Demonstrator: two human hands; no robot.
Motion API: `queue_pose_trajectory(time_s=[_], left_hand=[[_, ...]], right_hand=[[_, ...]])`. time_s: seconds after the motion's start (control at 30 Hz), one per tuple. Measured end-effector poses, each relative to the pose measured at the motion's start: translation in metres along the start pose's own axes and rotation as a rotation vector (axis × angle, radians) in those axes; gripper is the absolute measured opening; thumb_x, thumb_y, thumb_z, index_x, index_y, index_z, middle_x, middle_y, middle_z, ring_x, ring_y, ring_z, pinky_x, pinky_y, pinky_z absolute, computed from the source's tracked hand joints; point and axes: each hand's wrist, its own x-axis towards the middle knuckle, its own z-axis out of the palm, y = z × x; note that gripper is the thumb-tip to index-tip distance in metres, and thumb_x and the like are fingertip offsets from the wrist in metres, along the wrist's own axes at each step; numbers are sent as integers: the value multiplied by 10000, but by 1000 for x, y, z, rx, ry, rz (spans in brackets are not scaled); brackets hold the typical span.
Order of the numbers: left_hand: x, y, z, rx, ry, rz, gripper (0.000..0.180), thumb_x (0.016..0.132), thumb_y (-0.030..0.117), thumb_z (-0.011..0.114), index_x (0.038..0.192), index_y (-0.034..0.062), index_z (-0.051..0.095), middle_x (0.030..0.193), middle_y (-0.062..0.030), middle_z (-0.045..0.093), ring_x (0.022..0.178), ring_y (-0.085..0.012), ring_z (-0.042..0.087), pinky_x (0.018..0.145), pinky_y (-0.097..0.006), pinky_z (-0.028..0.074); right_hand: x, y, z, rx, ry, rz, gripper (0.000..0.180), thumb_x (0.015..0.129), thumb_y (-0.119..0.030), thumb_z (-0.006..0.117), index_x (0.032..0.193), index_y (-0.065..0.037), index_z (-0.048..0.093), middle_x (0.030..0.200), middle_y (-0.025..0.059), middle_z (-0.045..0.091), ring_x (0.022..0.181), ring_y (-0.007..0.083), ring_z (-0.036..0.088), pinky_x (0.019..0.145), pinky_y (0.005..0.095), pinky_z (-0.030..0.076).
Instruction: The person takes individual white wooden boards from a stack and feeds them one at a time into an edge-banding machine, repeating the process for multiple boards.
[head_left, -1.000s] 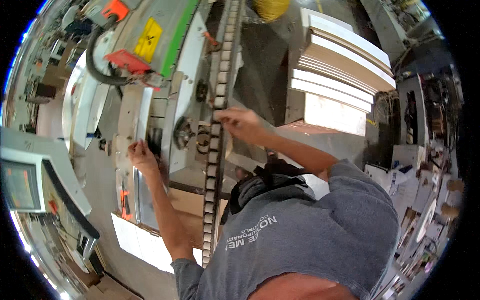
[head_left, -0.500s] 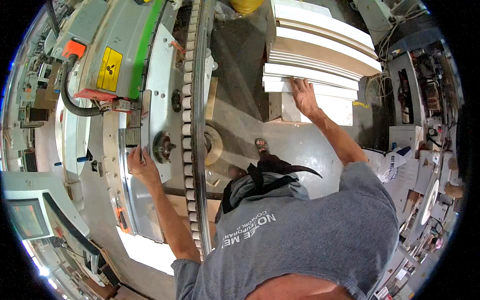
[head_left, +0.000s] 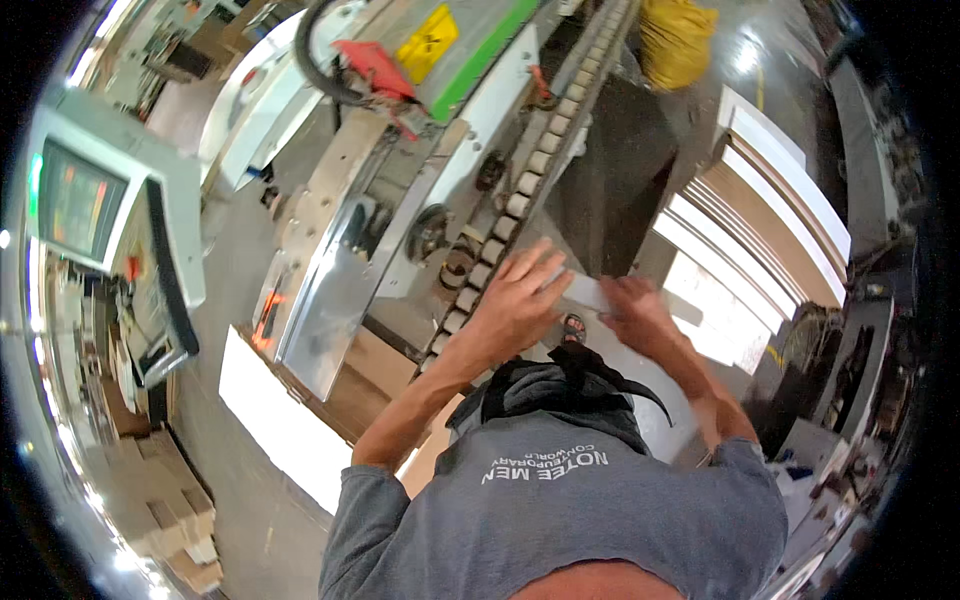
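A narrow white board [head_left: 586, 292] spans the gap between my two hands, in front of my waist. My right hand [head_left: 640, 315] is closed round its right part. At the left end my left hand [head_left: 522, 300] has its fingers laid over the board, slightly blurred, with the thumb hidden. The left hand is close beside the roller rail [head_left: 517, 205] of the machine. To the right of my hands, a stack of white-faced boards [head_left: 750, 215] with brown edges stands low.
The machine's metal bed [head_left: 325, 320] and green-striped housing [head_left: 470, 75] lie left of the rail. Further left is a control screen [head_left: 80, 200]. A white panel [head_left: 285, 420] lies at the lower left, and a yellow sack [head_left: 677, 45] stands at the back.
My right hand has come off the stack toward my middle with a white board. My left hand has left the machine bed and reached the board. The view has turned.
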Motion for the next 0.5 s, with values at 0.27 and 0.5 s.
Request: queue_pose_trajectory(time_s=[0.27, 0.5], left_hand=[[-118, -12, -98, 258, 71, -347, 568, 621, 95, 849, 1154, 30, 664, 1139, -126, 656, 1053, -312, 607, 882, -432, 453], [-271, -18, -148, 501, 471, -694, 548, 619, 42, 867, 1143, 43, 707, 1114, -154, 685, 1004, -317, 632, 875, -407, 474]], right_hand=[[97, -148, 34, 113, 233, -653, 573, 704, -38, 760, 1236, 53, 565, 1174, 203, 596, 1080, 359, 572, 934, 465, 461], [136, -234, 73, 506, 353, -799, 500, 789, 33, 700, 1265, 60, 552, 1132, 200, 589, 966, 357, 574, 843, 439, 507]])
